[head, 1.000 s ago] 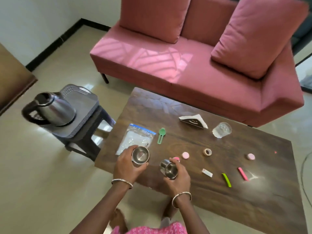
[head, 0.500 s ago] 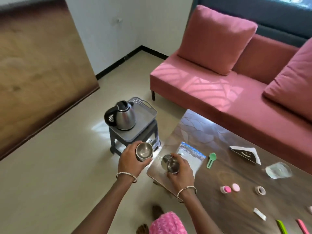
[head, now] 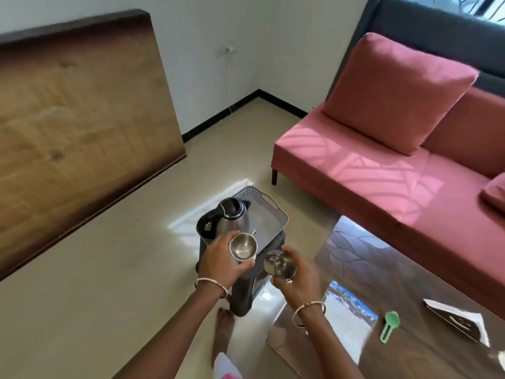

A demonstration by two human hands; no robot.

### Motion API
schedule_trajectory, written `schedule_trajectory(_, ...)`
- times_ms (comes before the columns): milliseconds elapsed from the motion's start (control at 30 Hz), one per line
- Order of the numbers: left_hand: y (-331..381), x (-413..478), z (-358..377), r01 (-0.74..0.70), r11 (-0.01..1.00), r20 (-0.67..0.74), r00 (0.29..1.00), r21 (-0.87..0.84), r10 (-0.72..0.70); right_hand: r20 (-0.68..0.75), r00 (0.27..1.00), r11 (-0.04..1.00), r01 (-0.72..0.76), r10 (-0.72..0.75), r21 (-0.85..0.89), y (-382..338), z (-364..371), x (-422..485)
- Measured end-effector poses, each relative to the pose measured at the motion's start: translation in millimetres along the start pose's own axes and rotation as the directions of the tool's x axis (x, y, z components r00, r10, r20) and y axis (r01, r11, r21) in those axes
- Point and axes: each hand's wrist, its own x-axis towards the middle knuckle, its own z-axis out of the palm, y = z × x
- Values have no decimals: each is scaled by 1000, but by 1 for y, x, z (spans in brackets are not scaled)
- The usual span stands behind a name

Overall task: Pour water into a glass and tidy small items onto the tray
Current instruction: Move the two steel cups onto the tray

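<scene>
My left hand [head: 221,259] grips a steel cup [head: 243,247], held upright over the near edge of the grey tray [head: 269,217]. In my right hand [head: 300,277] is a second steel cup [head: 281,265], tilted with its mouth toward me, just off the tray's near right corner. The tray rests on a dark plastic stool [head: 241,294]. A steel kettle [head: 228,218] with a black lid and handle stands on the tray's left side, just behind the left cup.
The dark wooden table [head: 410,310] lies at lower right with a zip bag [head: 347,313], a green clip [head: 389,325] and a folded paper card [head: 459,321]. A pink sofa [head: 382,165] is behind it. A wooden board [head: 76,127] leans against the wall on the left.
Both hands have carried the two steel cups leftward from the table to the tray on the stool. My view has swung left with them.
</scene>
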Motion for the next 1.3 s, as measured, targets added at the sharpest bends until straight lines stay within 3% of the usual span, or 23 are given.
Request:
schedule_trajectory(267, -13, 140, 2, -31, 999, 111, 993, 24, 29, -38, 992, 991, -116, 119, 62, -37, 25, 121)
schedule_trajectory(600, -31, 261, 34, -24, 997, 184, 983, 76, 10, -20, 974, 974, -225, 225, 2, -55, 50, 236)
schedule_trajectory(1000, -89, 380, 120, -23, 966, 420, 903, 259, -92, 8, 948, 946, -316, 317, -68, -3, 130, 335)
schedule_trajectory(1300, -150, 401, 176, -194, 907, 555, 830, 374, -51, 61, 940, 925, -318, 336, -207, 36, 192, 377)
